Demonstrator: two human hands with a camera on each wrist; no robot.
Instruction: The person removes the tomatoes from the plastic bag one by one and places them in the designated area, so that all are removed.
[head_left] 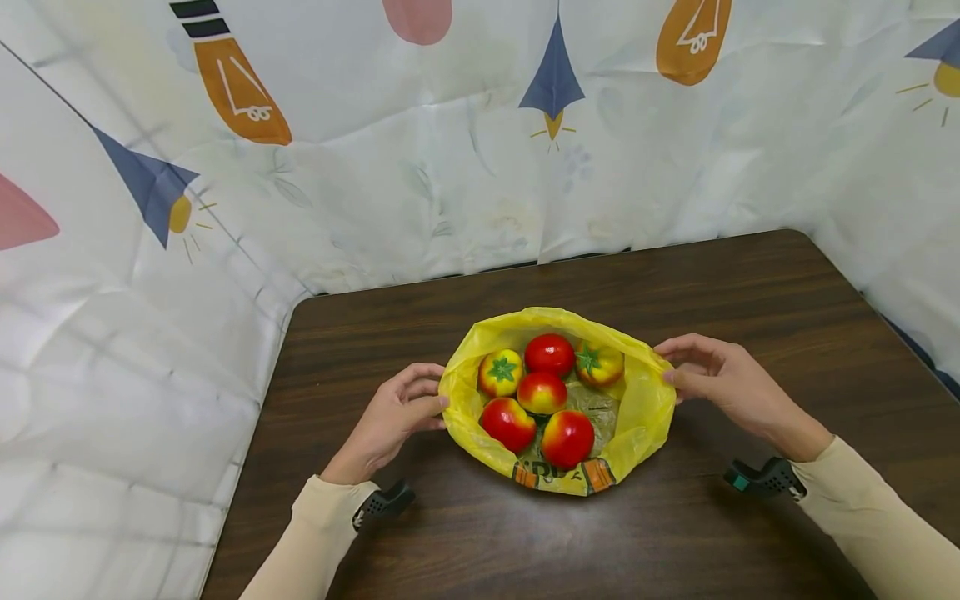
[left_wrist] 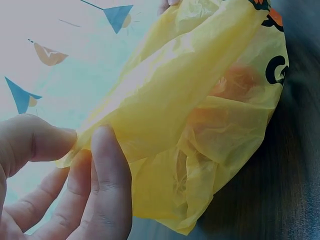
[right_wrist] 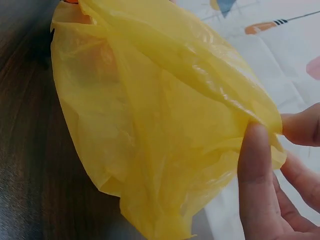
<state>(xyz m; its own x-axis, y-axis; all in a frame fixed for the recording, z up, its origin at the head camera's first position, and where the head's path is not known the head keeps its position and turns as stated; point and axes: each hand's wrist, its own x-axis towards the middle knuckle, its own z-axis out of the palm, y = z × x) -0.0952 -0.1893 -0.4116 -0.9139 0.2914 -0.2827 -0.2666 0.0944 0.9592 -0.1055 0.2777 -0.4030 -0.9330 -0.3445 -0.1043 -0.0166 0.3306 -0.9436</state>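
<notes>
A yellow plastic bag point(head_left: 648, 400) stands on the table with its mouth spread wide and its rim folded outward. Several fruits lie inside: a shiny red one point(head_left: 550, 355), red-and-yellow ones such as the front apple-like fruit point(head_left: 567, 439), and two with green leafy tops, the left one a yellow-red tomato-like fruit point(head_left: 501, 372). My left hand point(head_left: 393, 417) pinches the bag's left rim between thumb and fingers. At the opposite side my right hand point(head_left: 723, 379) pinches the right rim. Both wrist views show the thin plastic between thumb and fingertips, with the fruits only faintly visible through it.
The dark wood-grain table point(head_left: 360, 333) carries the bag near its middle. Behind and to the left hangs a white curtain point(head_left: 352, 183) printed with bulbs and pennants. A black wrist strap point(head_left: 382, 502) sits at the left cuff, another strap point(head_left: 765, 477) at the right.
</notes>
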